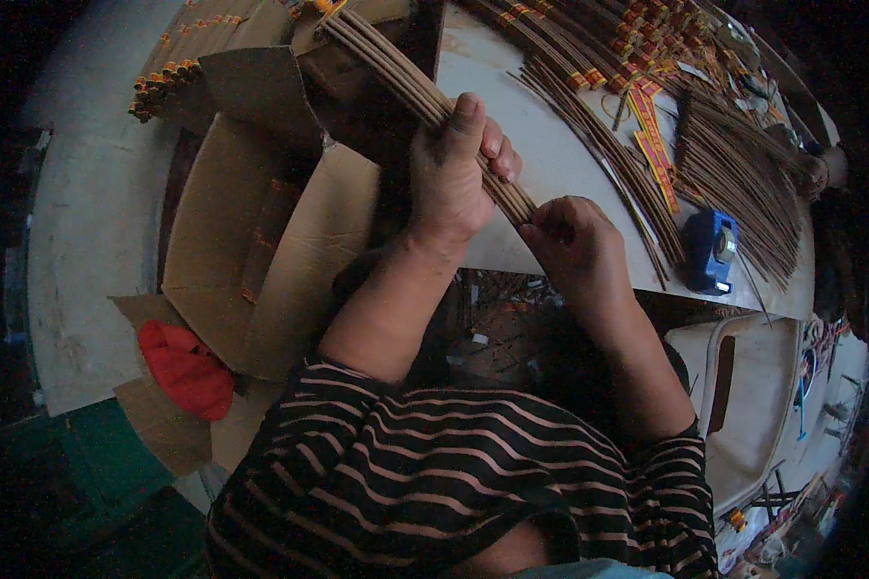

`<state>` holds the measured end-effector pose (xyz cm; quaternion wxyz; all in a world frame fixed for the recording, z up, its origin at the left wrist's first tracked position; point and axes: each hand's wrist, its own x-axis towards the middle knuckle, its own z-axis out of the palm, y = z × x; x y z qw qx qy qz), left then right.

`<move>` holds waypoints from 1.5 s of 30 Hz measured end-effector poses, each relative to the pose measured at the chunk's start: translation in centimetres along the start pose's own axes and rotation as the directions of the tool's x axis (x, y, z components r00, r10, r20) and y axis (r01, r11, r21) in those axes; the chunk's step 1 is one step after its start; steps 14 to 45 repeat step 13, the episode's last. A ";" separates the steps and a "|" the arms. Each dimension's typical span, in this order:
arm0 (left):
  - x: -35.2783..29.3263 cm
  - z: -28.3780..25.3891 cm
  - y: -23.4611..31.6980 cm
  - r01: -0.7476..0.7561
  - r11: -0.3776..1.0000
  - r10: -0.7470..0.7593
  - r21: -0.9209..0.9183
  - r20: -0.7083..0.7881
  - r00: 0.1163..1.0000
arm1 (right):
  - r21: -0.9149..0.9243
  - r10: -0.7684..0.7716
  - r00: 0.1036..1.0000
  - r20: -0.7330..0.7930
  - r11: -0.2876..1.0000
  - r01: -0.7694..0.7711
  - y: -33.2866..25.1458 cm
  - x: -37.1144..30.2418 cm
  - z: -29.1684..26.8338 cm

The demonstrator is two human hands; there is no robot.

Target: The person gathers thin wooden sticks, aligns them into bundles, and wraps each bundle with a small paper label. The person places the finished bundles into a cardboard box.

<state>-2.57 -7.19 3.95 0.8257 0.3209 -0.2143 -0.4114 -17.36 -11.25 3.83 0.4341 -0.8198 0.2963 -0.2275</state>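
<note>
A bundle of thin brown incense sticks (388,66) slants across the middle of the view, over the table's near left edge. Around its middle my left hand (449,179) is closed, thumb lying along the top. The fingers of my right hand (586,253) are pinched at the bundle's lower end. At the far upper end a yellow and red band (328,9) circles the sticks. Loose incense sticks (603,154) lie on the white table (560,135) beyond my right hand, with red and yellow paper strips (655,154) beside them.
A blue tape dispenser (711,253) stands near the table's front edge, beside a large spread of sticks (743,179). Banded bundles (560,58) are at the back. To the left is an open cardboard box (203,212), with a red cloth (185,370) near it. A white plastic seat (763,386) is at right.
</note>
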 end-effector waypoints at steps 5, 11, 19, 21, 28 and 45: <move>-0.2 0.0 0.2 -0.008 1.000 0.008 -0.006 0.005 1.000 | -0.149 -0.122 0.990 -0.066 0.983 0.111 -0.5 -0.3 0.1; -0.8 0.2 0.2 -0.017 1.000 0.016 0.025 0.009 1.000 | -0.021 0.031 0.997 0.065 0.999 -0.030 -0.8 -0.3 -0.3; -0.8 0.2 0.3 -0.015 1.000 0.014 0.020 0.007 1.000 | -0.033 0.052 0.994 0.097 0.998 -0.049 -1.1 -0.3 -0.6; -0.8 0.2 0.3 -0.015 1.000 0.014 0.020 0.007 1.000 | -0.033 0.052 0.994 0.097 0.998 -0.049 -1.1 -0.3 -0.6; -0.8 0.2 0.3 -0.015 1.000 0.014 0.020 0.007 1.000 | -0.033 0.052 0.994 0.097 0.998 -0.049 -1.1 -0.3 -0.6; -0.8 0.2 0.3 -0.015 1.000 0.014 0.020 0.007 1.000 | -0.033 0.052 0.994 0.097 0.998 -0.049 -1.1 -0.3 -0.6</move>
